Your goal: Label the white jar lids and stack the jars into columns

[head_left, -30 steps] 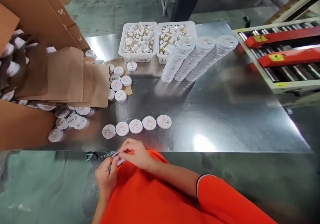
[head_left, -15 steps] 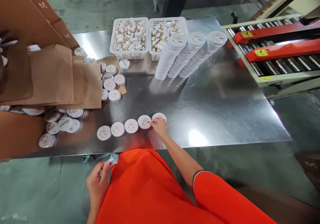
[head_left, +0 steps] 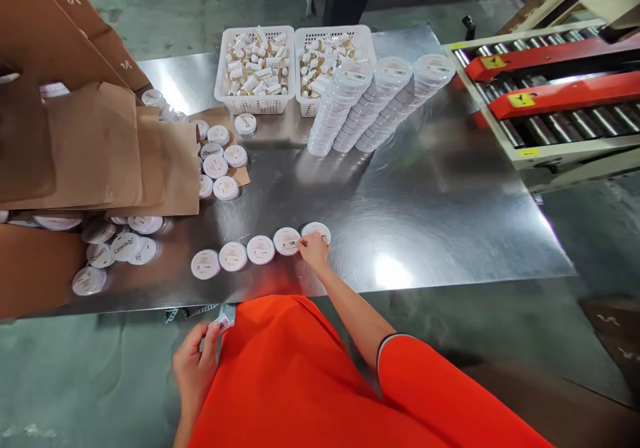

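Observation:
A row of round white jars runs along the table's near edge, among them a leftmost jar (head_left: 205, 265), a middle jar (head_left: 261, 250) and a fourth jar (head_left: 286, 240). My right hand (head_left: 314, 251) has its fingers drawn together at the fourth jar's right edge, beside a small barcode label (head_left: 293, 242) lying on the lid. It partly covers the last jar (head_left: 317, 229); whether anything is between the fingertips is hidden. Below the table edge, my left hand (head_left: 197, 361) pinches a strip of barcode labels (head_left: 226, 319) close to my red clothing.
Two white baskets (head_left: 255, 105) of small bottles stand at the back. Tall stacks of clear-sided jars (head_left: 345, 105) rise beside them. Loose jars (head_left: 226, 188) and brown cardboard (head_left: 173, 175) lie at the left. A roller conveyor (head_left: 550, 128) adjoins on the right.
The small label held at my right fingertips now lies on the fourth jar's lid. The view has shifted slightly; my left hand keeps its grip on the label strip.

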Demonstrator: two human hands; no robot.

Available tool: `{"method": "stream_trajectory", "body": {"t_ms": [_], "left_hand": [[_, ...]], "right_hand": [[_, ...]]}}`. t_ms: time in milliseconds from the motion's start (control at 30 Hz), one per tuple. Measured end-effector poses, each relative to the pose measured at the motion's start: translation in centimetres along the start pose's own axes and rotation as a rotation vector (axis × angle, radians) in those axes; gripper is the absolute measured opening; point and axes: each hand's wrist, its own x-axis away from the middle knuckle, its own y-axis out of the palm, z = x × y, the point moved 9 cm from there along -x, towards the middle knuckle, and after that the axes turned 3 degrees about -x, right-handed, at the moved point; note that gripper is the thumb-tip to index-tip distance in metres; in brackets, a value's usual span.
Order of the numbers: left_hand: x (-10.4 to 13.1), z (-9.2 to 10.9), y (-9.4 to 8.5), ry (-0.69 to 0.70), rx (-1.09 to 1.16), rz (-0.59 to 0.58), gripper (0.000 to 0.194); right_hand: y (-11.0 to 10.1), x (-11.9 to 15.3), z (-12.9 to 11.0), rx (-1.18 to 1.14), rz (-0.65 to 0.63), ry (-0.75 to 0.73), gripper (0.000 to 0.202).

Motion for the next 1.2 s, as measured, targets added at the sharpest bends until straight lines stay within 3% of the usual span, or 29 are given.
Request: {"method": "stream_trajectory", "body": {"t_ms": [300, 600, 867, 1033, 1133, 1200], "left_hand": [[0.5, -0.1, 0.4, -0.007, -0.012, -0.019, 0.046], [1.0, -0.4, 0.3, -0.044, 0.012, -0.003, 0.046], [1.2, -1.8, 0.7, -0.07, 0.059, -0.005, 0.045], [1.5, -1.6, 0.5, -0.057, 0.09, 0.02, 0.042], [1.5, 0.1, -0.6, -0.011, 0.083, 0.101, 0.04], [1.4, 1.6, -1.3, 0.035, 0.082, 0.157, 0.039]], "right_hand": [[-0.1, 0.2, -1.1, 0.107, 0.042, -0.075, 0.024], [-0.5, -1.0, -1.5, 0.332, 0.044, -0.157, 0.044], [-0.2, -0.7, -0.3, 0.273, 0.172, -0.23, 0.022], [-1.4, -1.1, -0.3, 0.13, 0.148, -0.212, 0.022], [-2.4, 0.5, -2.1, 0.051, 0.131, -0.248, 0.025], [-2.2, 3.4, -5.1, -0.128, 0.071, -0.367, 0.023]]}}
